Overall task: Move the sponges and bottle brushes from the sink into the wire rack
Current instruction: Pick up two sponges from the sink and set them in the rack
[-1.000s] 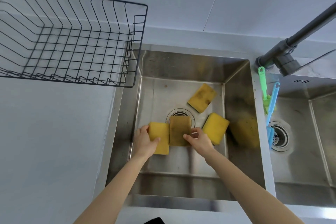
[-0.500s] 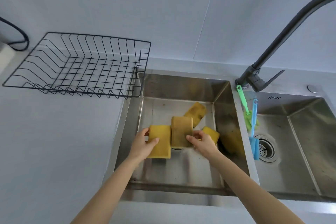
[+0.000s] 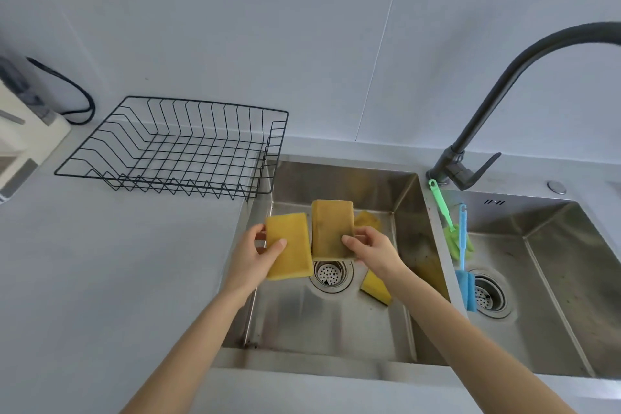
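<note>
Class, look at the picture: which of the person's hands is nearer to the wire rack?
Left. The left hand, holding a sponge, is just below the wire rack's near right corner; the right hand is farther right, over the sink.

Wire rack (image 3: 174, 148) on the worktop (image 3: 100, 279) left of the sink (image 3: 336, 329), two sponges (image 3: 291, 245) held side by side above its left basin (two more lying below), bottle brushes (image 3: 461, 245) leaning in the right basin, faucet (image 3: 470, 158) behind.
</note>
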Demonstrator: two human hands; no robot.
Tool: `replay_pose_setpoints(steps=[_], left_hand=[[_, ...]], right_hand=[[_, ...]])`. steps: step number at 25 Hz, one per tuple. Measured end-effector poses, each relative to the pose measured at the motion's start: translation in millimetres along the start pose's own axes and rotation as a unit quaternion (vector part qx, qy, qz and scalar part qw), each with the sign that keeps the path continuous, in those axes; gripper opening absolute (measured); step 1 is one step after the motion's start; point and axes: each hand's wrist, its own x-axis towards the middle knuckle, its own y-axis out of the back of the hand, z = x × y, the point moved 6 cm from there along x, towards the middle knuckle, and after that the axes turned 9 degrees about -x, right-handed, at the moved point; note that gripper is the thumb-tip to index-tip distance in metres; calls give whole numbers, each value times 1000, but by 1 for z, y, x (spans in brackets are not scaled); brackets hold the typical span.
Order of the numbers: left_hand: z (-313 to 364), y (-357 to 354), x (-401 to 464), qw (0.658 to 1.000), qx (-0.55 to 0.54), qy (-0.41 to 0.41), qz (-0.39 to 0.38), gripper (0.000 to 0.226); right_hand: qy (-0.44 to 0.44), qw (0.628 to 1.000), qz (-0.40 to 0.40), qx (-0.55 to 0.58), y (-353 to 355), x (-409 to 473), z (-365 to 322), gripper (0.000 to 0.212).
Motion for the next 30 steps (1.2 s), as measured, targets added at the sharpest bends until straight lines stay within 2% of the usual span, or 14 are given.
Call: replay_pose_setpoints(steps=[5,13,21,28,30], left_hand=[[19,29,6,999,-21,-24,33,48],[61,85,38,994,-27,-75,69,45],[75,137,86,992,-38,-76,90,47],[67,158,117,994,-46,-57,87,47],[63,161,123,993,-60,-48,88,47]], right_hand=[[28,999,3,41,2,-3,-32,34],[80,996,13,31,-11,19,-105,34],[73,997,-5,27,-48,56,-158,38],[61,997,30,-42,-69,106,-199,39],[68,992,39,-96,-76,120,-211,34]])
